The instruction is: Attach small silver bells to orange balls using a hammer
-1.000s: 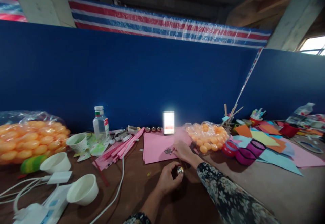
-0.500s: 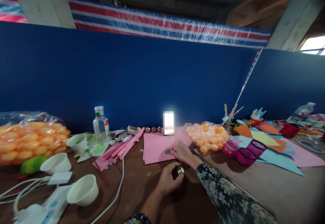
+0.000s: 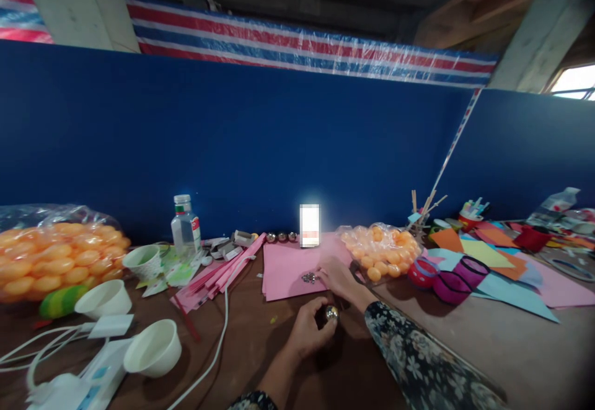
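My left hand (image 3: 309, 329) is closed round a small shiny ball (image 3: 331, 313) just above the brown table. My right hand (image 3: 339, 279) rests farther out on a pink sheet of paper (image 3: 283, 267), fingers bent and pinched at a small heap of silvery sequins (image 3: 307, 278). What the fingertips hold is too small to see. A flowered sleeve covers my right forearm. Three shiny balls (image 3: 281, 236) stand in a row at the blue partition, beside a lit phone (image 3: 309, 225).
Bags of orange balls lie at the left (image 3: 51, 261) and behind my right hand (image 3: 379, 250). White bowls (image 3: 151, 348), a paper cup (image 3: 142, 261), a bottle (image 3: 185, 227), pink paper strips (image 3: 218, 274), white cables and a power strip fill the left. Coloured paper and tape rolls (image 3: 449, 277) lie right.
My right hand shifted slightly over the sequin heap on the pink sheet. The left hand stayed put with the ball.
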Motion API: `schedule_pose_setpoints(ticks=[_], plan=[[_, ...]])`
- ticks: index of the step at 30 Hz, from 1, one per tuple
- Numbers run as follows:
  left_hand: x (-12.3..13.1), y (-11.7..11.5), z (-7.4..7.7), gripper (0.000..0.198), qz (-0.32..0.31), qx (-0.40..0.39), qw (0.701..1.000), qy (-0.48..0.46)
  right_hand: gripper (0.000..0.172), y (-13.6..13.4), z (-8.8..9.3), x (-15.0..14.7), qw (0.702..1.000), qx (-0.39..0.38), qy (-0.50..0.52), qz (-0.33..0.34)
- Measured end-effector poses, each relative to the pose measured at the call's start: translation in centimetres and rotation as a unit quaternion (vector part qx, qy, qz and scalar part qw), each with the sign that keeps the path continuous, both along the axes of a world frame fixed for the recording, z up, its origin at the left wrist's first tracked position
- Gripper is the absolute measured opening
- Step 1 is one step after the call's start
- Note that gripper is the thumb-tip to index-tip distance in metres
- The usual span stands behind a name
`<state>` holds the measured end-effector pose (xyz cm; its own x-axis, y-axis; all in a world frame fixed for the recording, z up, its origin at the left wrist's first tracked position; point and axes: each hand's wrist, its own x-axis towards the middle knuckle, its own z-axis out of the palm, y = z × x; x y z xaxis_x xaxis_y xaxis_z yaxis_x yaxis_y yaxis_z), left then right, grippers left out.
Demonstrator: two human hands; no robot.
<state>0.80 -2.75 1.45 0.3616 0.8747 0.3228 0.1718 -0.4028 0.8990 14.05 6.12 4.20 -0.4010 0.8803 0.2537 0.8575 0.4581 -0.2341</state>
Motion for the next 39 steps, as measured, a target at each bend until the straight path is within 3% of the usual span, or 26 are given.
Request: schedule_pose_setpoints(ticks=[8,21,33,39], plan=[[0.0,0.3,-0.5,0.024,0.027,-0.042,0.998,-0.028,0.022,-1.9,-0.2,1.4,1.0,0.013,0.005,-0.027],[0.0,0.4,-0.7,0.025,0.019,-0.036,0.999,-0.002,0.019,-1.0,-1.4,0.3,0.997,-0.006,-0.053,-0.054],[0.2,0.2,-0.1,0.026,0.035,-0.043,0.998,0.021,0.016,-1.0,-1.2,-0.2,0.994,-0.027,-0.07,-0.082],[0.2,0.0,0.9,0.028,0.038,-0.043,0.998,0.033,0.021,-1.2,-1.2,-0.3,0.991,-0.029,-0.079,-0.1]])
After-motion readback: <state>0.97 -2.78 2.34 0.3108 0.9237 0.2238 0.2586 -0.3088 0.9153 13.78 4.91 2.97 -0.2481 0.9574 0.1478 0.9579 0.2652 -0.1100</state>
